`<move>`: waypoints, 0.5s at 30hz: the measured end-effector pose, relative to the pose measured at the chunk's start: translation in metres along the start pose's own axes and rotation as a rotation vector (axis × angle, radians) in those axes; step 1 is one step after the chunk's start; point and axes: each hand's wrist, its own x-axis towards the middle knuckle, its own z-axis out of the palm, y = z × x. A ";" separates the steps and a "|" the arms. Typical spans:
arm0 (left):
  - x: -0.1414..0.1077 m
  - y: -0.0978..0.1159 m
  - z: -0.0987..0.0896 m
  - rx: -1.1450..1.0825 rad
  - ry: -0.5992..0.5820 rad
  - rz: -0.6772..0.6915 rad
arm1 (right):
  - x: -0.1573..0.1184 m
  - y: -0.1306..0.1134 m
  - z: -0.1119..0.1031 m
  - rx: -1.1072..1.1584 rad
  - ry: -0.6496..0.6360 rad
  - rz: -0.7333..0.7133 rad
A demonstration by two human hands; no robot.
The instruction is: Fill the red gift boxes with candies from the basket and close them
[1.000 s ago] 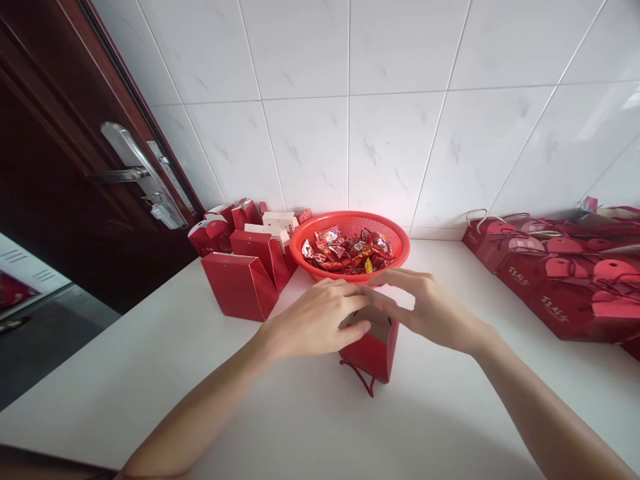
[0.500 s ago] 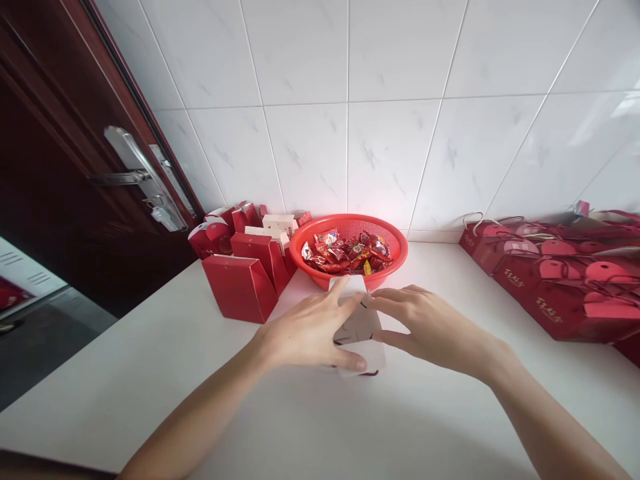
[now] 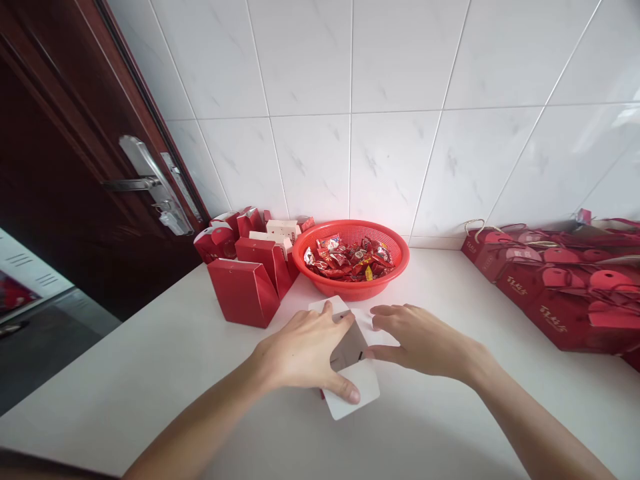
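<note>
An opened box (image 3: 350, 348) with white flaps stands on the white table, its grey inside facing up. My left hand (image 3: 307, 350) lies over its left side, fingers spread, the thumb on the near flap and the fingertips at the far flap. My right hand (image 3: 420, 340) is at the box's right edge, thumb and fingers apart, the thumb tip by the rim. Just behind the box sits a red plastic basket (image 3: 335, 288) holding several wrapped candies (image 3: 345, 257). Most of the box's outside is hidden.
Several red boxes (image 3: 240, 293) stand left of the basket. Red gift boxes with cord handles (image 3: 540, 313) are lined up at the right. A tiled wall (image 3: 390, 160) runs behind the table (image 3: 165, 373); a dark door (image 3: 75, 147) is at the left.
The box has turned and come slightly nearer, its flaps now spread wider. My left hand has moved a little nearer with it. The whole view has shifted slightly.
</note>
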 end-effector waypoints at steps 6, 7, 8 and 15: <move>0.015 -0.003 0.002 0.003 0.064 0.021 | 0.003 0.003 -0.003 -0.033 0.015 0.085; 0.017 -0.004 0.002 0.006 0.083 0.032 | 0.003 0.005 -0.004 -0.037 0.026 0.099; 0.019 -0.004 0.002 0.011 0.099 0.042 | 0.003 0.007 -0.005 -0.037 0.033 0.111; 0.009 -0.002 0.003 -0.004 0.145 0.064 | 0.009 0.018 -0.001 0.011 0.083 0.147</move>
